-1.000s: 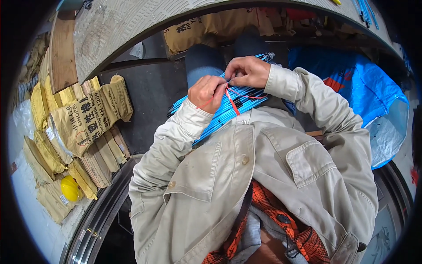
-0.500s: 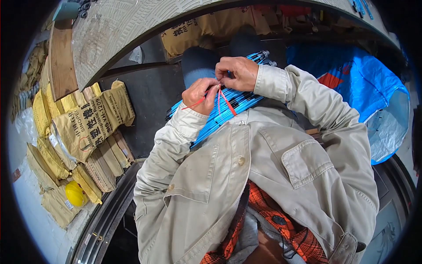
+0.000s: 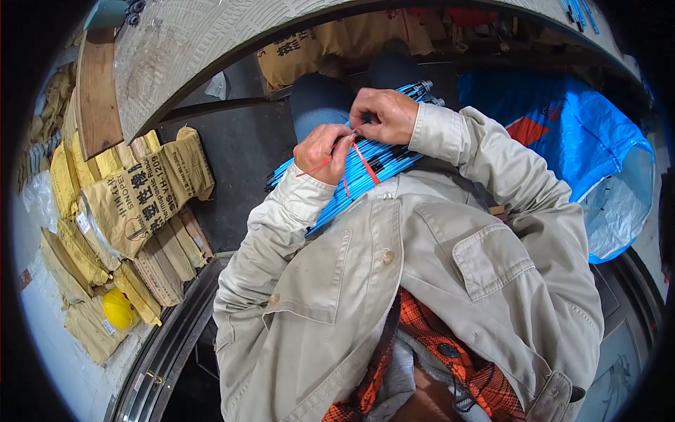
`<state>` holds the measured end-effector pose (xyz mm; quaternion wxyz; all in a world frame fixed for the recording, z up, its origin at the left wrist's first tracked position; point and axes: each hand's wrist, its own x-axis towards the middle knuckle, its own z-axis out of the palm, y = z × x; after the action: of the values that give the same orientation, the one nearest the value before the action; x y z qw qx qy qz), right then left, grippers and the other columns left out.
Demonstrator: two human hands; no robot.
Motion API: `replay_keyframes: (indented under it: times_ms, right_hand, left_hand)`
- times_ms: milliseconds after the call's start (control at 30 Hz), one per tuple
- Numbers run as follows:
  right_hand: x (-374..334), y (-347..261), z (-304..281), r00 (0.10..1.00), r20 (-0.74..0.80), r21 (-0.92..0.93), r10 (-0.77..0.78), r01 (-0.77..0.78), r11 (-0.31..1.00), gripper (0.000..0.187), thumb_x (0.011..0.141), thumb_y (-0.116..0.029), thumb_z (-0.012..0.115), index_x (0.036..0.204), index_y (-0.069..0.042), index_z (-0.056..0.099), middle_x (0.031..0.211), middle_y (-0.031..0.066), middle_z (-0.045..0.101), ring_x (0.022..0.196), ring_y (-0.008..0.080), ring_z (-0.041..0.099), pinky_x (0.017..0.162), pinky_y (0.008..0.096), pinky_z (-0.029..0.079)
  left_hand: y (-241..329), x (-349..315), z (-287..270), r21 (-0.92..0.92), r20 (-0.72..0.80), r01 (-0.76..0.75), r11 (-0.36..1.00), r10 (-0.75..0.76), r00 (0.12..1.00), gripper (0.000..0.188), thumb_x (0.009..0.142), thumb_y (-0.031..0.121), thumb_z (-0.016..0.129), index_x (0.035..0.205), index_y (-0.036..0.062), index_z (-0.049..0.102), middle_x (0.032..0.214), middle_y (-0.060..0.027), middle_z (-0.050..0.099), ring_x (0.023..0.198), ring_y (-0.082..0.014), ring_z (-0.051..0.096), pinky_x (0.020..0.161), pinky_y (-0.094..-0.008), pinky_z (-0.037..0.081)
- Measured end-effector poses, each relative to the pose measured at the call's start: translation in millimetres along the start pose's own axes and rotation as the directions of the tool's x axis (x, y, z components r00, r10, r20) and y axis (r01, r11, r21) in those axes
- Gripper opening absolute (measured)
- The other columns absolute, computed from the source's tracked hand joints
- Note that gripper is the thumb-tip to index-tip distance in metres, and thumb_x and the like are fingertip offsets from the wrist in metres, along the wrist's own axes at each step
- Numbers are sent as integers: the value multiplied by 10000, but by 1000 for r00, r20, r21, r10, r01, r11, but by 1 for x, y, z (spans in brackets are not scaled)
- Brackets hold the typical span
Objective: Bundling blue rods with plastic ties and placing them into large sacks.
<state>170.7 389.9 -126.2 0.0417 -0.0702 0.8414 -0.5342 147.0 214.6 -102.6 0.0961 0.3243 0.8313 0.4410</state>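
Note:
A bundle of thin blue rods with black end fittings (image 3: pixel 337 201) lies across my lap. Round it runs a red tie strip (image 3: pixel 367 169), its ends rising to my fingers. My left hand (image 3: pixel 323 152) is closed in a pinch on the strip, and a loose red tail sticks out beside its palm. Right against it, my right hand (image 3: pixel 387 115) is also closed, fingertips pinching at the same spot of the strip above the bundle. The exact crossing or knot is hidden between the fingertips.
A grey textured tabletop (image 3: pixel 211 42) curves across the far side, with a wooden board (image 3: pixel 98 91) at its left. Stacked brown paper sacks (image 3: pixel 140 204) and a yellow hard hat (image 3: pixel 121 309) are at left. A large blue plastic bag (image 3: pixel 598 133) stands at right.
My right hand has shifted very slightly to the right and down. The loose red end below my left hand now hangs differently. Both hands stay pinched together on the strip.

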Motion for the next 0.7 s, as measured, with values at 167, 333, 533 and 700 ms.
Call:
replay_keyframes:
  times_ms: [167,333,533,700]
  right_hand:
    - [-1,0,-2,994,81,37,68,-71,997,44,630,-21,628,665,-19,601,702,64,568,505,166,475,463,263,385]
    - [-3,-2,0,993,18,-40,120,-119,992,35,627,-23,631,652,-16,607,666,64,568,492,163,478,461,260,388]
    - [-6,0,4,989,-61,-75,137,-142,987,33,629,-32,631,642,-14,606,632,61,568,467,164,477,448,264,385]
    - [-6,1,6,982,-97,-86,164,-173,981,40,633,-44,630,639,-13,604,631,63,572,457,171,480,440,271,384]
  left_hand:
    - [0,0,0,3,16,-4,1000,4,1000,75,676,-23,576,732,26,579,669,-72,562,550,-192,504,515,-260,411]
    - [-3,1,0,9,76,-61,998,60,995,115,675,-40,550,762,33,574,681,-78,531,575,-208,485,546,-276,409]
    - [0,1,-6,29,149,-117,993,112,983,148,677,-48,523,795,35,556,708,-93,492,620,-228,463,580,-288,401]
    - [3,-7,-16,282,184,-192,940,144,972,121,687,-40,515,785,27,538,713,-104,478,645,-237,456,587,-286,397]
